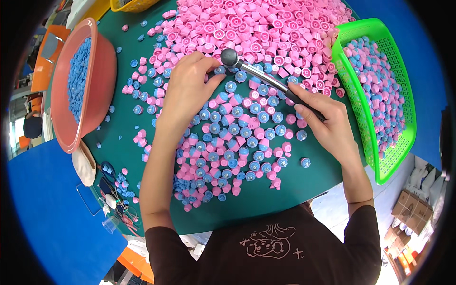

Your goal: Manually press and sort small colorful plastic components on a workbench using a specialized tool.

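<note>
My right hand (327, 114) is wrapped round the black handle of a small mallet (266, 77) with a metal shaft. The mallet's round black head lies just right of my left fingertips, over the pieces. My left hand (192, 83) is closed in a pinch, thumb and forefinger at the sides of a small blue-topped plastic piece (219, 70). Below and between my hands many little pink cups with blue flower-shaped tops (233, 129) are spread on the green table (308, 183). Several show a shiny spot in the middle.
A big heap of pink cups (256, 28) covers the far side. On the left stands a salmon-coloured basin (104, 71) of blue parts (79, 80). A green basket (368, 118) of pink-and-blue pieces stands on the right. Scissors (128, 221) and a cloth bag (84, 165) lie near the left edge.
</note>
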Motion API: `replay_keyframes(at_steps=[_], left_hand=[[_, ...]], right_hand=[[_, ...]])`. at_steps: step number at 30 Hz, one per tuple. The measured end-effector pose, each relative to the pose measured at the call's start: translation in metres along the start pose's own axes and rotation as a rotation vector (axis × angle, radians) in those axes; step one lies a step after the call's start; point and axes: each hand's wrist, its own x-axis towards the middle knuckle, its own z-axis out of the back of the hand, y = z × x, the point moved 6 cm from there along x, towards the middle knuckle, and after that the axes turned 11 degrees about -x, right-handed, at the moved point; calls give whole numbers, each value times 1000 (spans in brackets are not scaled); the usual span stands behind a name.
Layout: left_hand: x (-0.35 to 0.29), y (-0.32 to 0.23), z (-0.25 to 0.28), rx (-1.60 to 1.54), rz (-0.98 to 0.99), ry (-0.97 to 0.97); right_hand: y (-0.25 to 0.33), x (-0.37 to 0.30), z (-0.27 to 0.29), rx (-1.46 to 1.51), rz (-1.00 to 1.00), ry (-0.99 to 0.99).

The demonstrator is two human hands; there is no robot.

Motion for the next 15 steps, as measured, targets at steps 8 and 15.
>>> replay_keyframes(at_steps=[8,15], left_hand=[[-39,8,67,-117,161,-234],[-133,56,141,49,423,-432]], right_hand=[[28,6,-13,-167,136,-47],[18,10,-5,35,52,-51]])
